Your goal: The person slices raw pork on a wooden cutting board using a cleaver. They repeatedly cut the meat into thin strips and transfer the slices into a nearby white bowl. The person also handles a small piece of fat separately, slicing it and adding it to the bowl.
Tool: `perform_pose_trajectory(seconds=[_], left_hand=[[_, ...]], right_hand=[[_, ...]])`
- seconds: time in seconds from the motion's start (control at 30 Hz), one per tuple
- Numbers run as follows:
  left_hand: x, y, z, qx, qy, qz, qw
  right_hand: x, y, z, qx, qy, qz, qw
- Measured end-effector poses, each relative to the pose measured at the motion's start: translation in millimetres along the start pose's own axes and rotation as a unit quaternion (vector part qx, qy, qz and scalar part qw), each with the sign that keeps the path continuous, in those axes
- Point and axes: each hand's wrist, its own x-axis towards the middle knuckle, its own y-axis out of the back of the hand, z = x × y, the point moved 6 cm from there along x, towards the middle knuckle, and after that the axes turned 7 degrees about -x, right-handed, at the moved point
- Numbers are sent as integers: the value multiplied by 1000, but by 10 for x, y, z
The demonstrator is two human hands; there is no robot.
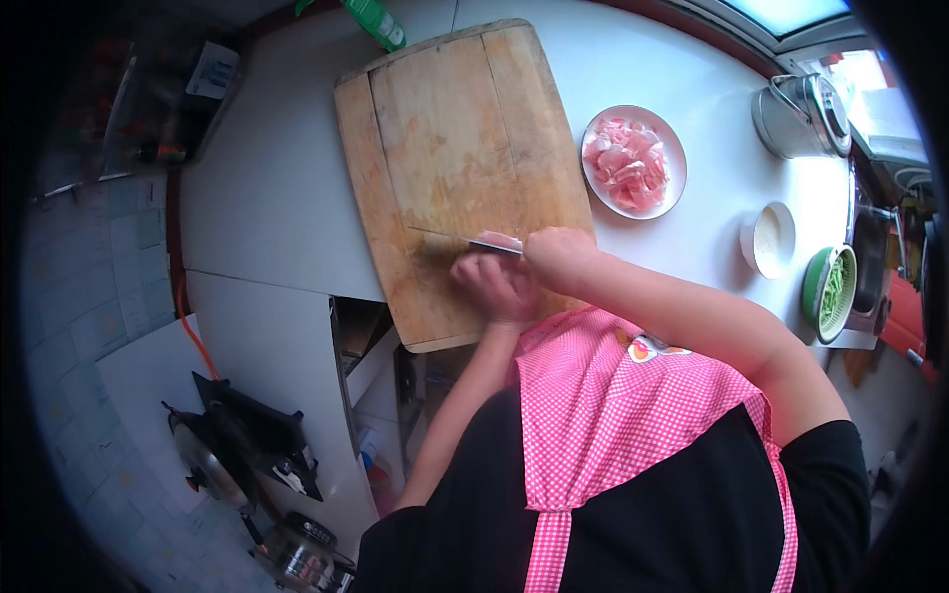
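Note:
My right hand (pixel 557 256) grips the handle of a kitchen knife (pixel 495 246). Its blade points left across the lower part of a worn wooden cutting board (pixel 452 126). A pale pink piece of meat (pixel 501 239) shows along the far side of the blade. My left hand (pixel 498 285), slightly blurred, is curled on the near side of the knife, close to the blade. Whatever lies under its fingers is hidden. Right of the board, thin slices of raw pink meat (pixel 629 164) are heaped on a white plate (pixel 676 167) with a dark rim.
On the white counter (pixel 259 200) at right stand a lidded metal pail (pixel 797 115), a white bowl (pixel 749 241) and a green basket (pixel 812 285) of cut green vegetables. A green packet (pixel 377 24) touches the board's far edge. A gas stove (pixel 252 437) with a lidded pan (pixel 211 459) lies lower left.

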Motion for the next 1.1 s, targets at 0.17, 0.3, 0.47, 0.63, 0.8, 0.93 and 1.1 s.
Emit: perform_pose_trajectory(seconds=[0.17,0.3,0.47,0.63,0.8,0.93,1.1], left_hand=[[-19,-14,-40,20,-48,4,999],[-25,-36,9,-23,-47,-25,998],[-33,-43,39,-37,-43,-17,998],[-14,-41,64,-17,-30,9,999],[5,-42,64,-16,-40,-13,999],[66,46,77,-33,-41,-97,994],[74,80,229,-27,-15,-111,993]], right_hand=[[-166,-66,79,-31,-8,-27,999],[-433,-234,423,-50,-43,-81,994],[-174,-217,290,-58,-35,-35,997],[69,-67,13,-24,24,55,998],[40,-73,103,10,12,81,997],[-225,-254,505,-47,-34,8,998],[-389,-74,847,-94,-61,40,993]])
